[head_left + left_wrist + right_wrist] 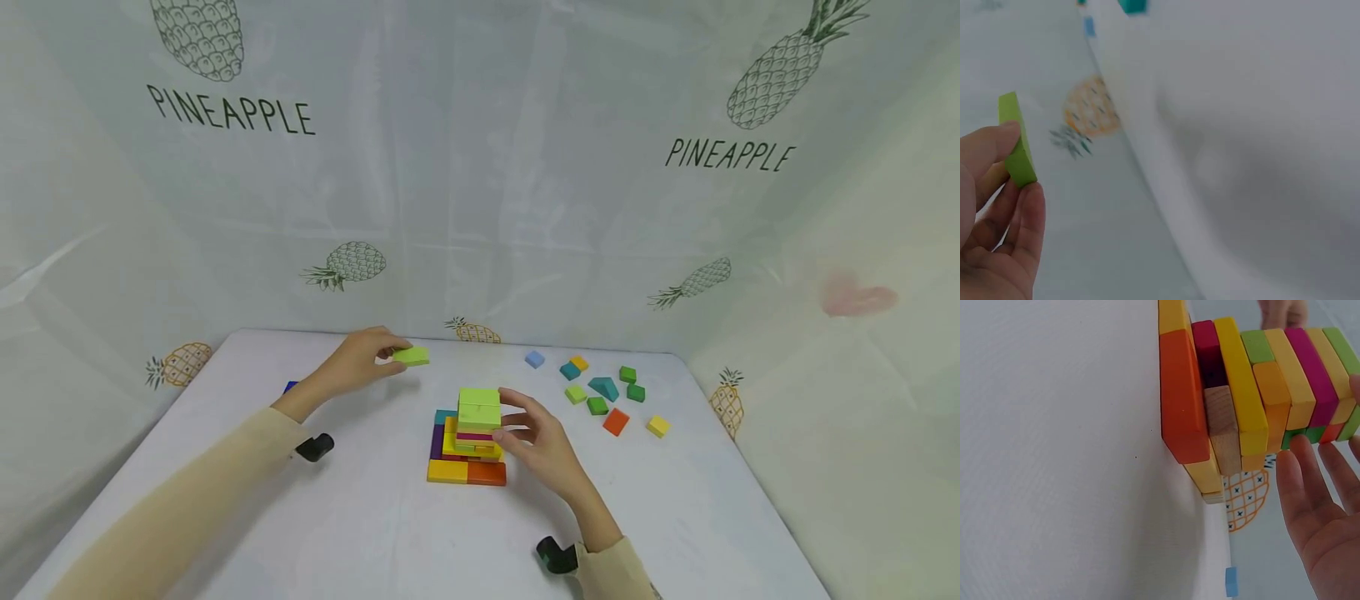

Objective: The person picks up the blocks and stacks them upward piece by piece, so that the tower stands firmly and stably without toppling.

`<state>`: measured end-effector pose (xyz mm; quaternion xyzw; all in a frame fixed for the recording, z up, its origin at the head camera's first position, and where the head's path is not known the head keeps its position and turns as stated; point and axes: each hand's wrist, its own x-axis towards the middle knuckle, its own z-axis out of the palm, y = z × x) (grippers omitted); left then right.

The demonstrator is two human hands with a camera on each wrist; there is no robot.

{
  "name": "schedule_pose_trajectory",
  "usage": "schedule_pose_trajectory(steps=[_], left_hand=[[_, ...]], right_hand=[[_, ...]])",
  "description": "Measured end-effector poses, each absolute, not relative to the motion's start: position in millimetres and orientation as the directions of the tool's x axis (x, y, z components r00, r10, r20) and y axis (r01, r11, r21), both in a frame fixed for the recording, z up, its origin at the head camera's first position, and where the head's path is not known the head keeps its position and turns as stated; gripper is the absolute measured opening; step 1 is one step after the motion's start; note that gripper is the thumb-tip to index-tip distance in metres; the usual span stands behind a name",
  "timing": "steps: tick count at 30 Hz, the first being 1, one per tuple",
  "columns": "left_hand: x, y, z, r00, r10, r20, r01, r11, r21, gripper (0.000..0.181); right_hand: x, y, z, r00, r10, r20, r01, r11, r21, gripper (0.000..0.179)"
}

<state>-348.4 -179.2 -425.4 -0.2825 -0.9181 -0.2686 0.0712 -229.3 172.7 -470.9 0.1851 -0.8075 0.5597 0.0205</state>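
Observation:
A lime green block (411,357) is pinched between the thumb and fingers of my left hand (369,360), raised above the far left of the table. The left wrist view shows this block (1016,140) edge-on. Near the table's middle stands a tower of coloured wooden blocks (480,410), lime green on top. Beside its right side is my right hand (543,446), thumb toward the near face and fingers along the side. In the right wrist view the fingers (1313,481) are fairly straight at the tower's upper layers. Their exact contact is partly cut off.
Loose blocks lie at the right rear, among them a teal triangle (604,387), a red-orange block (617,422), a yellow block (658,426) and a light blue block (535,359). A dark blue piece (291,387) is partly hidden behind the left forearm. A pineapple-print curtain (480,208) hangs behind the table.

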Motion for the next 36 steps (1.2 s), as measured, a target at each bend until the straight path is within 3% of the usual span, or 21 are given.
schedule_pose_trajectory(steps=[10, 19, 36], left_hand=[[-305.4, -123.8, -393.3, -0.734, 0.604, 0.311, 0.676, 0.602, 0.426, 0.039], [-292.0, -96.6, -390.9, -0.673, 0.665, 0.322, 0.735, 0.557, 0.386, 0.037], [-291.6, -80.8, -396.8, -0.671, 0.689, 0.273, 0.725, 0.534, 0.435, 0.036]], right_hand=[[-230.8, 173.1, -470.7, -0.926, -0.289, 0.245, -0.332, 0.308, -0.892, 0.066], [-230.8, 174.5, -469.6, -0.925, -0.294, 0.241, -0.33, 0.305, -0.893, 0.065], [-231.6, 174.9, -472.3, -0.911, -0.297, 0.286, -0.373, 0.3, -0.878, 0.066]])
